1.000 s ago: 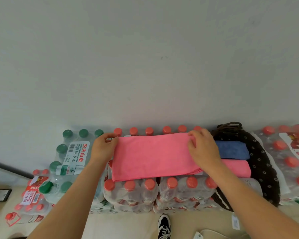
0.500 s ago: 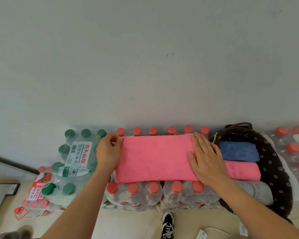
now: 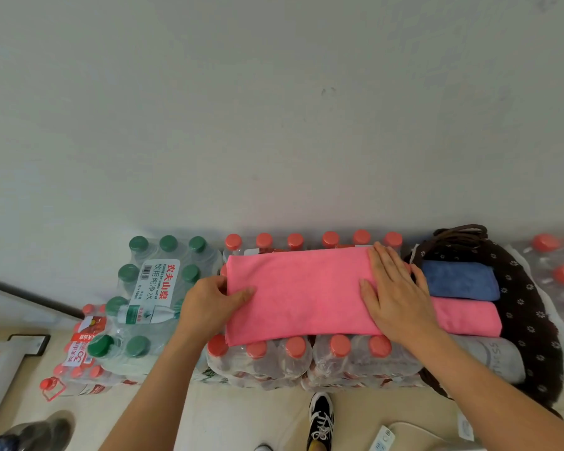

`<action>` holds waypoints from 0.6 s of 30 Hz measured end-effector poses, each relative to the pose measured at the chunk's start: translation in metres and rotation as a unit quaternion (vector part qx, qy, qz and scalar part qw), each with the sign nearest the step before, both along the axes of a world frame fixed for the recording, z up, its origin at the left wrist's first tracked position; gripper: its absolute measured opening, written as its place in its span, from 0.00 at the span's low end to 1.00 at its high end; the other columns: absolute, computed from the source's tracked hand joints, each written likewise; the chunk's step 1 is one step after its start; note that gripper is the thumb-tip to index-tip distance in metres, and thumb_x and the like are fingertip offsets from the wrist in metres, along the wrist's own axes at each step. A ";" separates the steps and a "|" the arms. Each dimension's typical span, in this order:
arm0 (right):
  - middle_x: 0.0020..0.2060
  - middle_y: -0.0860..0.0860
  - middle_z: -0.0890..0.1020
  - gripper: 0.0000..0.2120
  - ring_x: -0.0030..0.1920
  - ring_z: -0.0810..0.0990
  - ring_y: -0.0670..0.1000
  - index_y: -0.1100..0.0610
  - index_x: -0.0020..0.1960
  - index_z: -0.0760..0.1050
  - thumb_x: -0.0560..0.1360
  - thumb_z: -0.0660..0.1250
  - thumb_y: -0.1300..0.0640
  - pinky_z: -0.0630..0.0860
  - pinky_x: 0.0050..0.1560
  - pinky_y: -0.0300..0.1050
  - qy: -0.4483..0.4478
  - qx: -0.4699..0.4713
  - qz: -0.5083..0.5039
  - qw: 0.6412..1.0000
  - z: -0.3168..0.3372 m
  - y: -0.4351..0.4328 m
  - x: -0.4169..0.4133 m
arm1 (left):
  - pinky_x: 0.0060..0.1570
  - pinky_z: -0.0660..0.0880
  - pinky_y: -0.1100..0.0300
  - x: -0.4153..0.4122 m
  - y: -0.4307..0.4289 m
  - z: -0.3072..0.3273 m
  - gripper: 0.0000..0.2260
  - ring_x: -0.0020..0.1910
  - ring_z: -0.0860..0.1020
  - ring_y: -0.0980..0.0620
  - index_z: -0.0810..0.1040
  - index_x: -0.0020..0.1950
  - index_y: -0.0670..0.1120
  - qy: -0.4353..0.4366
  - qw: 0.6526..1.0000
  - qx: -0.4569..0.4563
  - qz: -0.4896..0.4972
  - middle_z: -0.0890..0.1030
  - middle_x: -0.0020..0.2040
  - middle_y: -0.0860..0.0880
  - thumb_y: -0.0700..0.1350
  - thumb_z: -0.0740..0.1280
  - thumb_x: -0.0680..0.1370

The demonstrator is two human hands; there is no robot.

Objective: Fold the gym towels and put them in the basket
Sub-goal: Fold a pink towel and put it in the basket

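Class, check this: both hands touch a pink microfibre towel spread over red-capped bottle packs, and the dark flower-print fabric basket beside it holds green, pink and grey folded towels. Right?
One slip: the rearmost folded towel in the dark flower-print fabric basket is blue, not green, as the head view shows. The pink folded towel and grey folded towel beside it stand as stated.

Single head-worn wide-angle view; looks forward and steeply down, over both forearms; faces a pale wall [image 3: 274, 109] filling the upper half; bottle packs [image 3: 339, 362] against it lie close, within reach of left hand [image 3: 209, 307] and right hand [image 3: 394, 297]; pink towel [image 3: 300, 294] sits lower centre; floor [image 3: 241, 418] and a shoe [image 3: 321, 418] along the bottom edge.
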State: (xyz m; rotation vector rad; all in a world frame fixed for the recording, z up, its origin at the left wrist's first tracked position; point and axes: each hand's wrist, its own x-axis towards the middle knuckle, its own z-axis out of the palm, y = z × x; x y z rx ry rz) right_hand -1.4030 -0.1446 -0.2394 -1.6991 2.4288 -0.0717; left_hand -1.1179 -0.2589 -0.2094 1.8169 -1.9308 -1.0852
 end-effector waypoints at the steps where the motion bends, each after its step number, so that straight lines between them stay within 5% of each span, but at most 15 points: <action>1: 0.78 0.48 0.50 0.35 0.77 0.47 0.47 0.53 0.78 0.47 0.75 0.35 0.39 0.49 0.74 0.57 0.002 0.004 -0.003 1.000 0.002 0.000 0.000 | 0.31 0.69 0.57 -0.001 0.003 0.001 0.13 0.31 0.75 0.53 0.77 0.36 0.48 0.006 1.000 -0.011 0.008 0.78 0.32 0.51 0.55 0.73 0.71; 6: 0.78 0.50 0.45 0.32 0.77 0.42 0.49 0.53 0.78 0.44 0.77 0.44 0.45 0.48 0.74 0.60 0.030 0.031 0.016 0.999 0.030 -0.012 0.021 | 0.37 0.73 0.56 -0.007 0.014 0.007 0.09 0.39 0.78 0.56 0.75 0.47 0.53 0.069 0.996 -0.039 0.039 0.80 0.40 0.56 0.56 0.70 0.74; 10: 0.78 0.51 0.46 0.31 0.78 0.43 0.49 0.55 0.78 0.44 0.79 0.48 0.47 0.47 0.75 0.51 -0.068 -0.018 0.104 0.992 0.045 -0.034 0.072 | 0.37 0.72 0.59 -0.010 0.015 0.003 0.18 0.42 0.78 0.54 0.68 0.58 0.53 0.117 0.990 0.006 0.074 0.79 0.47 0.50 0.50 0.72 0.74; 13: 0.76 0.53 0.59 0.32 0.76 0.56 0.53 0.57 0.77 0.55 0.77 0.49 0.44 0.54 0.74 0.55 -0.049 -0.017 0.116 0.992 0.022 -0.035 0.104 | 0.44 0.75 0.53 -0.009 0.023 -0.006 0.29 0.44 0.79 0.49 0.62 0.67 0.61 0.126 0.990 -0.032 0.061 0.79 0.50 0.50 0.48 0.73 0.72; 15: 0.72 0.55 0.68 0.31 0.73 0.65 0.54 0.58 0.74 0.64 0.76 0.51 0.42 0.55 0.73 0.56 -0.030 -0.007 0.099 0.995 0.007 -0.032 0.110 | 0.47 0.76 0.52 -0.007 0.025 -0.012 0.26 0.46 0.79 0.52 0.66 0.66 0.64 0.144 0.988 -0.040 0.045 0.79 0.52 0.54 0.46 0.73 0.73; 18: 0.71 0.55 0.69 0.31 0.73 0.66 0.53 0.58 0.74 0.64 0.77 0.50 0.41 0.52 0.70 0.57 -0.017 -0.018 0.085 0.996 -0.003 -0.031 0.112 | 0.48 0.75 0.62 -0.009 0.022 -0.010 0.15 0.51 0.78 0.57 0.78 0.55 0.61 0.165 0.986 -0.025 0.024 0.79 0.53 0.59 0.43 0.71 0.74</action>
